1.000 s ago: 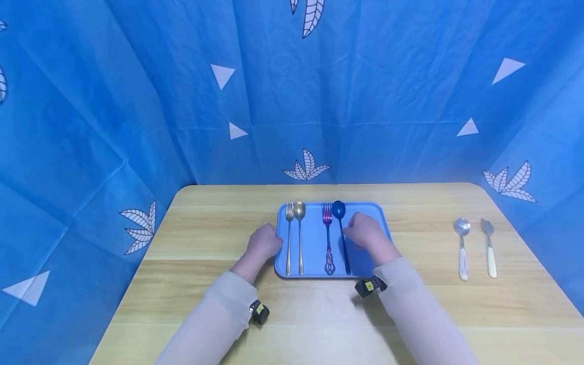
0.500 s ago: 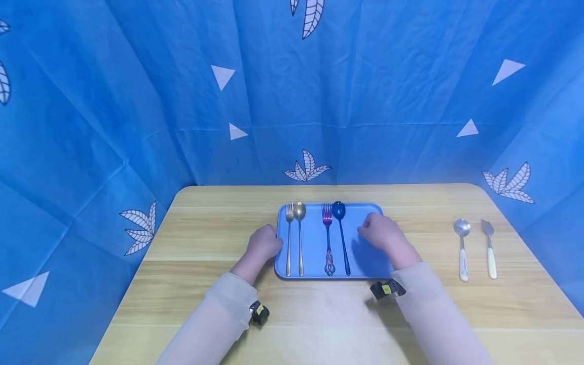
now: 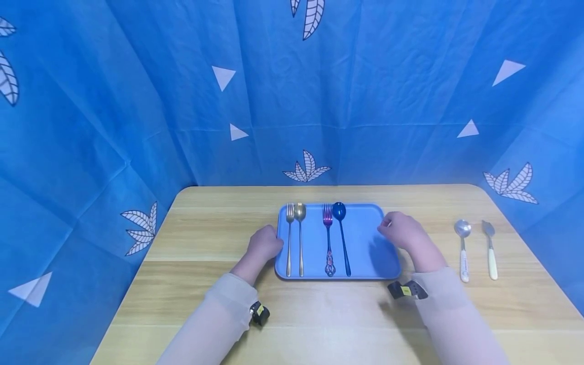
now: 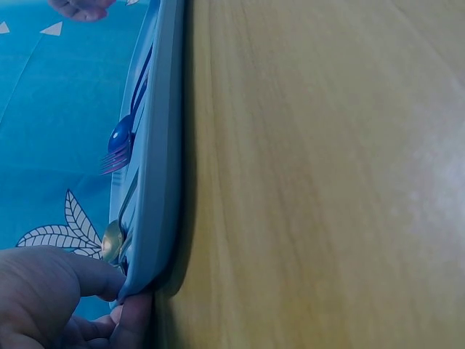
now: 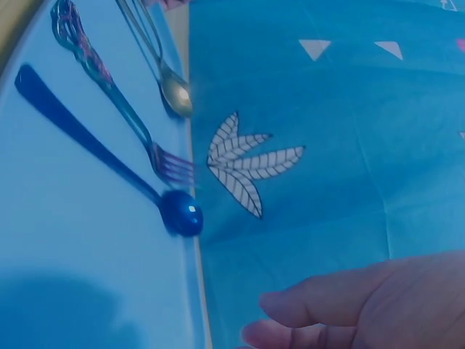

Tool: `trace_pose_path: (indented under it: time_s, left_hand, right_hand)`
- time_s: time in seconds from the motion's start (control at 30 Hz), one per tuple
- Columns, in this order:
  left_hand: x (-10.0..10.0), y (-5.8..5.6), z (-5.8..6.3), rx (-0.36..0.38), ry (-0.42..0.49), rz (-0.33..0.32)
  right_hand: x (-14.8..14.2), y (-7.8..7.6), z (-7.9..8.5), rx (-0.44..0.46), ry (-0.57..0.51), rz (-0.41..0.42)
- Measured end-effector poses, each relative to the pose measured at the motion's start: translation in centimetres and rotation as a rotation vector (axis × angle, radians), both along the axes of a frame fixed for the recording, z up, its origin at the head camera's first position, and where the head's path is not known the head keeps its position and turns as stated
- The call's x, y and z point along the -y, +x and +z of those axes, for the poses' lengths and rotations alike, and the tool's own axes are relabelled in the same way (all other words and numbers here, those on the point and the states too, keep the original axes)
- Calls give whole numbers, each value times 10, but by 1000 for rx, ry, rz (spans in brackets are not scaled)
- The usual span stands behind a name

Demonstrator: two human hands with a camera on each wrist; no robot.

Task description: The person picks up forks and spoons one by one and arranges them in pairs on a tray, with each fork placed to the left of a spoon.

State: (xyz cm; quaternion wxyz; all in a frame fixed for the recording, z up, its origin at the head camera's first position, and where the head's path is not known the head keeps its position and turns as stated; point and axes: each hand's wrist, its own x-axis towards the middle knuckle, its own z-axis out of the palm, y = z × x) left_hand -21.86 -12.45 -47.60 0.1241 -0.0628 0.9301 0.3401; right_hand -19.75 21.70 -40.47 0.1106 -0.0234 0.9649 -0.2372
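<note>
Cloth (image 3: 401,101), blue with white leaves and triangles, hangs behind and along both sides of a pale wooden table (image 3: 328,324). Two light sleeves, the left (image 3: 214,319) and the right (image 3: 456,319), reach forward over the tabletop. Between them a blue tray (image 3: 314,243) lies flat on the table, toward its far side. The left hand (image 3: 265,243) is clamped on the tray's left rim, thumb above and fingers beneath. The right hand (image 3: 403,230) hovers over the tray's right edge and casts a shadow on it; its fingers are loosely bent, thumb and fingertips slightly apart, with nothing between them.

Four pieces of cutlery lie lengthwise in the tray, heads toward the far rim: a gold fork (image 3: 289,248) nearest the left hand, a gold spoon (image 3: 300,243) just beside it, then, past a gap, a purple fork (image 3: 328,241) with an ornate handle and a dark blue spoon (image 3: 343,241). Well to the right of the tray, a silver spoon (image 3: 463,253) with a white handle lies on the table near a knife (image 3: 490,253) with a cream handle. Each wrist carries a small black camera, one at the left (image 3: 260,314) and one at the right (image 3: 407,290).
</note>
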Motion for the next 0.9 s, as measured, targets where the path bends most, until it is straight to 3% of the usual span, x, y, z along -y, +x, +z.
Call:
trace_pose_path:
  time_s: [0.9]
  left_hand:
    - [-1,5,0,-5,16,3]
  right_hand:
    - [-74,12,9,12,-39,-86]
